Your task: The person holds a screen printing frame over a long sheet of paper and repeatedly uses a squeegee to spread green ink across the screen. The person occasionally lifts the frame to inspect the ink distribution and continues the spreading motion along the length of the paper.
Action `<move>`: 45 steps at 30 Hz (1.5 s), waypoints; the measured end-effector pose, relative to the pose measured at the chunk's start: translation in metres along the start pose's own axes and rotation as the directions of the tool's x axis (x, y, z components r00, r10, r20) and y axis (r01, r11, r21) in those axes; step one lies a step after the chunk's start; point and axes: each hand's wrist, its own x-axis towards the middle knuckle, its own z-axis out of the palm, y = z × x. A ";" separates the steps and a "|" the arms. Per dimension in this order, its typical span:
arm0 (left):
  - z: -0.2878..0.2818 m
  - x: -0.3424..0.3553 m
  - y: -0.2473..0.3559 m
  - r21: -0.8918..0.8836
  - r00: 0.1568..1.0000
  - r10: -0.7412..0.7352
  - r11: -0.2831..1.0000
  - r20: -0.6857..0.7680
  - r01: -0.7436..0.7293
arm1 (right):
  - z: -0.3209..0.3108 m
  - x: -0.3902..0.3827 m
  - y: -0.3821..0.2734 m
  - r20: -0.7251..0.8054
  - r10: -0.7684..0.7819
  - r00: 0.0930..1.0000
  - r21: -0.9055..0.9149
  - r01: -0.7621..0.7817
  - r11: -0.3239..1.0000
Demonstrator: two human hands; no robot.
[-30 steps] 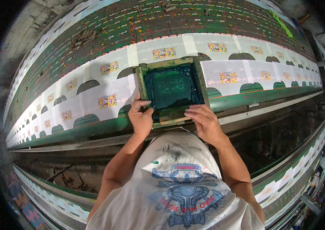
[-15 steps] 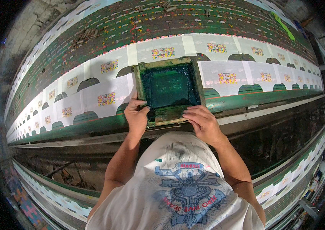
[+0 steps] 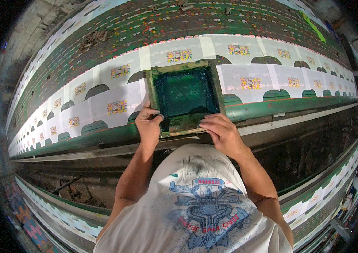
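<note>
A wooden screen-printing frame [image 3: 155, 90] lies on the white cut cloth pieces along the long table, its mesh [image 3: 186, 92] covered with wet dark green ink. My left hand [image 3: 148, 124] is closed on the frame's near left corner, thumb bent over the rim. With fingers and thumb together, my right hand [image 3: 221, 130] grips the near edge toward the right. A flat, ink-stained wooden strip [image 3: 183, 123] sits inside the near end, between my hands; whether it is a separate tool I cannot tell. The frame hides the cloth beneath it.
White cloth pieces [image 3: 246, 75] with colourful printed blocks run in two rows along the green table [image 3: 255, 110]. A pale rail [image 3: 280, 123] follows its near edge. Beyond lies a paint-spotted surface [image 3: 124, 38] with a bright green cloth [image 3: 312, 27] at the far right. Another printed table stands behind me.
My right hand has shifted very slightly left along the frame's near edge. The dark ink patch near that edge looks a little different. The frame stays nearly in place.
</note>
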 end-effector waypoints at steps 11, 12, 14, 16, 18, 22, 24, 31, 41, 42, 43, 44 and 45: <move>0.007 -0.001 0.011 0.070 0.996 -0.044 0.996 -0.081 0.050 | -0.003 0.015 -0.013 0.059 -0.084 0.995 -0.142 0.091 0.986; 0.004 -0.001 0.011 0.067 0.996 -0.071 0.995 -0.059 0.075 | -0.001 0.021 -0.017 0.069 -0.111 0.991 -0.200 0.122 0.972; -0.002 -0.001 0.007 0.078 0.993 -0.115 0.990 -0.039 0.118 | 0.008 0.029 -0.024 0.139 -0.124 0.983 -0.313 0.162 0.936; -0.007 0.001 0.003 0.099 0.989 -0.143 0.984 -0.039 0.146 | 0.012 0.040 -0.030 0.232 -0.089 0.969 -0.418 0.182 0.890; -0.004 0.001 0.000 0.093 0.998 -0.045 0.994 -0.049 0.050 | 0.012 0.051 -0.037 0.345 0.005 0.938 -0.508 0.182 0.842; 0.002 0.003 0.004 0.040 0.998 -0.032 0.999 -0.056 0.034 | -0.002 0.082 -0.021 0.460 0.082 0.884 -0.386 0.116 0.915; -0.004 0.003 -0.005 -0.041 0.993 -0.095 0.995 -0.074 0.093 | -0.011 0.102 -0.004 0.512 0.130 0.849 -0.284 0.025 0.958; 0.011 0.001 0.013 -0.011 0.997 -0.027 1.000 -0.075 0.026 | -0.004 0.164 0.029 0.417 0.171 0.893 -0.414 0.018 0.910; -0.006 0.007 0.004 0.300 1.000 0.021 0.954 0.024 -0.027 | 0.017 0.156 0.019 0.322 0.145 0.936 -0.503 0.039 0.863; -0.007 0.008 0.005 0.300 0.999 0.024 0.953 0.037 -0.034 | 0.019 0.147 0.014 0.326 0.124 0.937 -0.506 0.063 0.860; -0.009 0.009 0.005 0.299 0.998 0.027 0.953 0.051 -0.041 | 0.021 0.137 0.009 0.332 0.136 0.933 -0.514 0.058 0.856; -0.010 0.008 0.002 0.294 0.999 0.020 0.955 0.049 -0.034 | 0.023 0.126 0.003 0.338 0.148 0.929 -0.521 0.054 0.852; -0.010 0.008 0.000 0.285 0.999 0.016 0.958 0.051 -0.030 | 0.023 0.116 -0.004 0.340 0.161 0.927 -0.532 0.048 0.846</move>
